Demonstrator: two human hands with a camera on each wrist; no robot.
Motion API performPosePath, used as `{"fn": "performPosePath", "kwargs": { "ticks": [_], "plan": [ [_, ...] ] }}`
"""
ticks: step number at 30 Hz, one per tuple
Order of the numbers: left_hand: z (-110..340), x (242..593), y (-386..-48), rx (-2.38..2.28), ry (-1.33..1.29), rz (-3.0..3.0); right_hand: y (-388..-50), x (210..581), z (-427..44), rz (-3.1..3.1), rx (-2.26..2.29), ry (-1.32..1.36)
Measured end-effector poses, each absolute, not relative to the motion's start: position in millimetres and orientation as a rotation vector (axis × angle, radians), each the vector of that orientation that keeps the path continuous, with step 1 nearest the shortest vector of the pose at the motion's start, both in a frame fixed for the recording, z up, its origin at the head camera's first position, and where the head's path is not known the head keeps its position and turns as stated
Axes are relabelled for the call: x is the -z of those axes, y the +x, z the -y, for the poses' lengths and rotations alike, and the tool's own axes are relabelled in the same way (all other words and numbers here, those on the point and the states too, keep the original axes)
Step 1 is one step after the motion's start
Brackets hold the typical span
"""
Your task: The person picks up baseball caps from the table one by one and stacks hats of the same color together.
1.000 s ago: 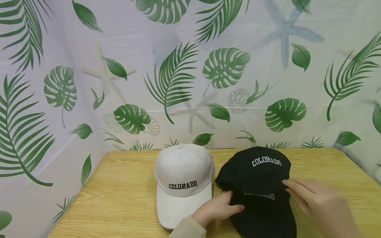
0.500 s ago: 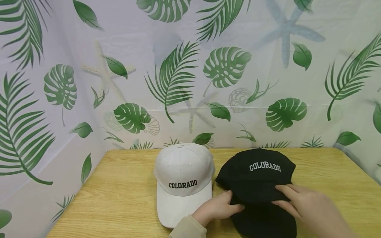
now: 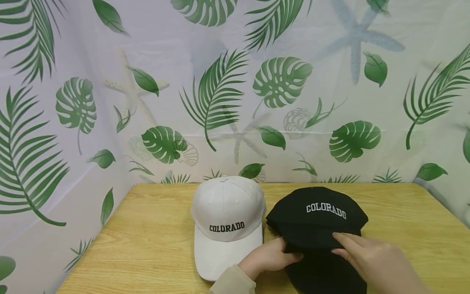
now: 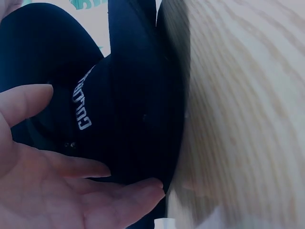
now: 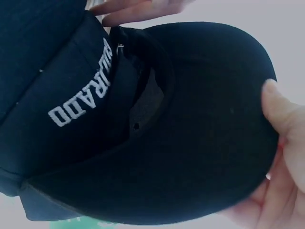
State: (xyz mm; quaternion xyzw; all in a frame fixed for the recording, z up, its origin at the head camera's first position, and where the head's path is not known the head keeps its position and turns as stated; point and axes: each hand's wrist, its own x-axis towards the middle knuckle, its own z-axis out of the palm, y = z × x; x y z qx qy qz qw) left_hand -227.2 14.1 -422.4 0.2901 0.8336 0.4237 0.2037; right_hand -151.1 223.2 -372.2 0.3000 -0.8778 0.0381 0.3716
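Observation:
Two black caps overlap on the table. The upper black cap (image 3: 330,224) shows white COLORADO lettering and sits over the crown of the lower black cap (image 3: 323,271). My right hand (image 3: 378,257) pinches the upper cap's brim at its front edge, thumb on one face and fingers on the other. In the right wrist view, that brim (image 5: 214,109) stands tilted away from the lower cap's lettering. My left hand (image 3: 269,255) rests against the lower cap's left side, its fingers fairly straight in the left wrist view. A white COLORADO cap (image 3: 225,208) sits beside it.
All the caps stand on a wood-grain table (image 3: 147,232). A leaf-printed cloth (image 3: 220,102) hangs behind it and down both sides. The white cap lies close to the left hand and sleeve.
My right hand has moved left and slightly down with the upper cap's brim. The upper cap now covers the lower cap's lettering in the head view. My left hand has stayed put.

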Motion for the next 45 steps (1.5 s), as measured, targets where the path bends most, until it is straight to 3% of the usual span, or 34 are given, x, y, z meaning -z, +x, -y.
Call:
{"fn": "performPosePath", "kwargs": {
  "ticks": [6, 17, 33, 45],
  "plan": [
    [-13, 424, -229, -1.145, 0.897, -2.343, -158, 378, -234, 2.597, -0.167, 0.894],
    [-13, 411, -220, -0.472, 0.87, -2.731, -167, 384, -247, 2.976, -0.412, 0.956],
    [-16, 401, -214, -0.465, 0.814, -2.816, -177, 401, -247, 3.226, -0.415, 0.934],
    [-29, 403, -210, -0.409, 0.857, -2.724, -176, 403, -242, 3.347, -0.303, 0.761]
  ]
}}
